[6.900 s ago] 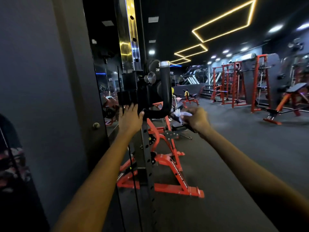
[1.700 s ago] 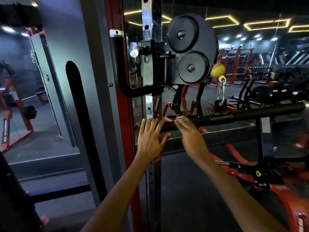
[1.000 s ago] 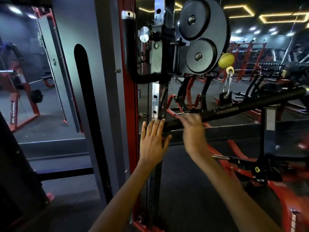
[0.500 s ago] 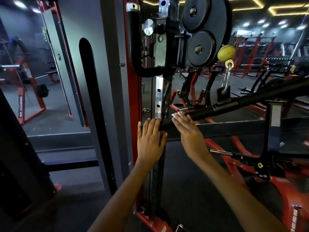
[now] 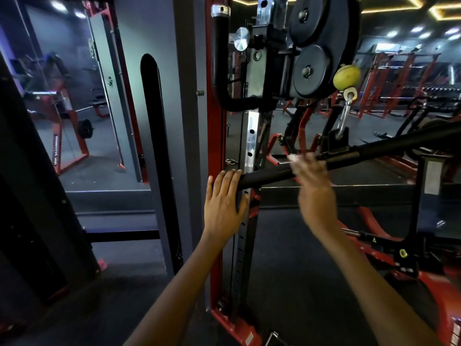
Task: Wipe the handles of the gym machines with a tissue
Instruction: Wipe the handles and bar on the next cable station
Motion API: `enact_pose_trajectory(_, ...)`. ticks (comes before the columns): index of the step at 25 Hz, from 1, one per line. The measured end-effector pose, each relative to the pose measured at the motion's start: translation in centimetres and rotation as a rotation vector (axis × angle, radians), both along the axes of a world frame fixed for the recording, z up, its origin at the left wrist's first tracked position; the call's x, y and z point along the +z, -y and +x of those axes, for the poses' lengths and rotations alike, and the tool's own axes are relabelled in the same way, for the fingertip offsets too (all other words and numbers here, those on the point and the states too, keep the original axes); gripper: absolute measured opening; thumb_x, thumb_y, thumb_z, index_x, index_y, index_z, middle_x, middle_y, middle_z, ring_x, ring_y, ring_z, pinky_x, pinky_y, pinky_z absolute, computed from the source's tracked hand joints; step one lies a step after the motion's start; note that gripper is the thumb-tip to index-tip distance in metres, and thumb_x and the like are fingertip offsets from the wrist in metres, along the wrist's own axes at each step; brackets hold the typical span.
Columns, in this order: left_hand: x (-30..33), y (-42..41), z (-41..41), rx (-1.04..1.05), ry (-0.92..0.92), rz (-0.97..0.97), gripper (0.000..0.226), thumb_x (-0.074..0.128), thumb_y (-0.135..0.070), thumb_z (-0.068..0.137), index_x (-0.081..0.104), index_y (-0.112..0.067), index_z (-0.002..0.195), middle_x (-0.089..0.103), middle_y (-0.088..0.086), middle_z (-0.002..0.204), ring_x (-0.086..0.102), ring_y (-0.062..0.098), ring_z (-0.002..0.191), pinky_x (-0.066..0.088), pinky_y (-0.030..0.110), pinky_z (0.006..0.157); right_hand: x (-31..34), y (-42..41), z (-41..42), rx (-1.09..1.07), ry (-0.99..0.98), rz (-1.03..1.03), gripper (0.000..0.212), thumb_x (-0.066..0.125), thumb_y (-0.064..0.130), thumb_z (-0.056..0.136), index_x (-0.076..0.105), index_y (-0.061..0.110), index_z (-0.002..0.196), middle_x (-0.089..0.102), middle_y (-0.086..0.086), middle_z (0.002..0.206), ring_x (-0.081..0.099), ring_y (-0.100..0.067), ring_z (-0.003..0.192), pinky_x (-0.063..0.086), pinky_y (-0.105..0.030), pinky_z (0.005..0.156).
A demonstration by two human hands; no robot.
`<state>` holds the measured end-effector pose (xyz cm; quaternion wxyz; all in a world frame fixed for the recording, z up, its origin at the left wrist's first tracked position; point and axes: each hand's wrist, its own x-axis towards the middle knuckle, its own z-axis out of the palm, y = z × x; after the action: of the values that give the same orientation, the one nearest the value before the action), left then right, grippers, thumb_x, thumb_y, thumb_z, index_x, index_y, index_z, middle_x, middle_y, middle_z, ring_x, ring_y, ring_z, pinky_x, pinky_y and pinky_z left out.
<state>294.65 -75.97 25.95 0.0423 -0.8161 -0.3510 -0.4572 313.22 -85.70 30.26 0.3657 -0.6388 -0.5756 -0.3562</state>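
Left hand (image 5: 224,198) is resting flat, grip open, against the black bar (image 5: 269,174). Right hand (image 5: 311,181) is blurring over it, grip pressing a white tissue (image 5: 293,158).

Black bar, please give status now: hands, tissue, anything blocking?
Left hand flat against bar end. Right hand, blurred, on bar with tissue. Clip hangs just ahead.
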Motion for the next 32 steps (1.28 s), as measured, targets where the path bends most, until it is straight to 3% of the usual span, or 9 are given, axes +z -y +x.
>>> enact_pose_trajectory(4, -0.4, 0.9, -0.6, -0.009, 0.025, -0.03, 0.062, 0.054, -0.035, 0.096, 0.028, -0.014, 0.149, 0.034, 0.005, 0.153, 0.019, 0.022, 0.146, 0.003, 0.04, 0.12, 0.8, 0.7, -0.7, -0.06, -0.229, 0.123, 0.038, 0.047, 0.003, 0.093, 0.045, 0.001, 0.132, 0.043, -0.014, 0.141, 0.028, -0.023, 0.137, 0.034, -0.049, 0.109)
enact_pose_trajectory(9, -1.1, 1.4, -1.5, -0.014, 0.022, -0.061, 0.063, 0.042, -0.042, 0.097, 0.025, -0.012, 0.15, 0.031, 0.006, 0.155, 0.015, 0.019, 0.147, 0.003, 0.039, 0.121, -1.2, -0.8, -3.7, 0.157, 0.237, -0.063, 0.049, 0.052, -0.014, 0.081, 0.051, 0.003, 0.127, 0.05, -0.016, 0.135, 0.044, -0.026, 0.129, 0.031, -0.04, 0.111)
enact_pose_trajectory(14, -1.4, 1.8, -2.2, -0.056, 0.027, -0.084, 0.063, 0.039, -0.045, 0.098, 0.024, -0.013, 0.151, 0.028, 0.004, 0.156, 0.008, 0.013, 0.148, -0.006, 0.03, 0.12, 0.0, 0.9, -0.3, -0.055, -0.245, 0.182, 0.042, 0.049, -0.008, 0.088, 0.048, -0.001, 0.129, 0.049, -0.015, 0.136, 0.038, -0.029, 0.133, 0.037, -0.049, 0.106)
enact_pose_trajectory(19, -1.1, 2.4, -2.4, -0.041, 0.067, -0.063, 0.056, 0.037, -0.04, 0.099, 0.032, -0.011, 0.148, 0.035, 0.006, 0.153, 0.018, 0.018, 0.146, -0.006, 0.028, 0.121, -2.3, 0.0, -6.2, 0.297, 0.21, -0.038, 0.038, 0.049, -0.004, 0.087, 0.053, 0.001, 0.124, 0.052, -0.015, 0.134, 0.041, -0.023, 0.131, 0.033, -0.038, 0.11)
enact_pose_trajectory(21, -1.0, 2.5, -2.6, -0.043, 0.069, -0.059, 0.055, 0.035, -0.039, 0.1, 0.031, -0.012, 0.148, 0.034, 0.006, 0.153, 0.017, 0.017, 0.146, -0.007, 0.027, 0.12, -2.5, 1.4, -4.8, 0.333, -0.087, 0.128, 0.031, 0.05, 0.001, 0.09, 0.056, 0.0, 0.12, 0.055, -0.012, 0.128, 0.046, -0.018, 0.126, 0.036, -0.025, 0.108)
enact_pose_trajectory(24, -1.2, 2.6, -2.6, -0.049, 0.093, -0.065, 0.054, 0.031, -0.04, 0.101, 0.032, -0.012, 0.148, 0.034, 0.006, 0.153, 0.016, 0.017, 0.146, -0.007, 0.027, 0.12, -1.0, 1.3, -2.5, 0.232, -1.022, 0.643, 0.021, 0.06, 0.003, 0.087, 0.064, 0.0, 0.107, 0.06, -0.006, 0.107, 0.058, -0.022, 0.104, 0.05, -0.026, 0.091)
enact_pose_trajectory(26, -1.5, 2.9, -2.4, -0.056, 0.1, -0.073, 0.055, 0.027, -0.042, 0.102, 0.032, -0.011, 0.148, 0.033, 0.006, 0.154, 0.016, 0.017, 0.146, -0.007, 0.028, 0.121, 1.4, 0.0, -2.3, 0.411, -1.568, 0.757, 0.017, 0.06, 0.004, 0.087, 0.063, 0.003, 0.104, 0.061, -0.005, 0.1, 0.061, -0.018, 0.095, 0.051, -0.026, 0.083)
enact_pose_trajectory(29, -1.7, 3.2, -2.2, -0.054, 0.123, -0.085, 0.06, 0.018, -0.047, 0.102, 0.032, -0.01, 0.148, 0.033, 0.006, 0.153, 0.016, 0.018, 0.147, -0.004, 0.032, 0.122, 1.9, -1.0, -6.6, 0.405, -1.811, 0.49, 0.009, 0.059, 0.006, 0.089, 0.06, 0.012, 0.095, 0.061, 0.002, 0.088, 0.059, -0.008, 0.081, 0.047, -0.014, 0.07)
enact_pose_trajectory(32, -1.5, 3.0, -2.4, -0.024, 0.15, -0.086, 0.063, 0.014, -0.05, 0.102, 0.034, -0.01, 0.147, 0.035, 0.007, 0.152, 0.017, 0.02, 0.147, 0.001, 0.038, 0.122, 0.3, -0.1, -10.5, 0.512, -1.87, 0.081, 0.008, 0.061, 0.006, 0.086, 0.061, 0.013, 0.087, 0.063, -0.001, 0.088, 0.061, -0.012, 0.086, 0.047, -0.023, 0.081)
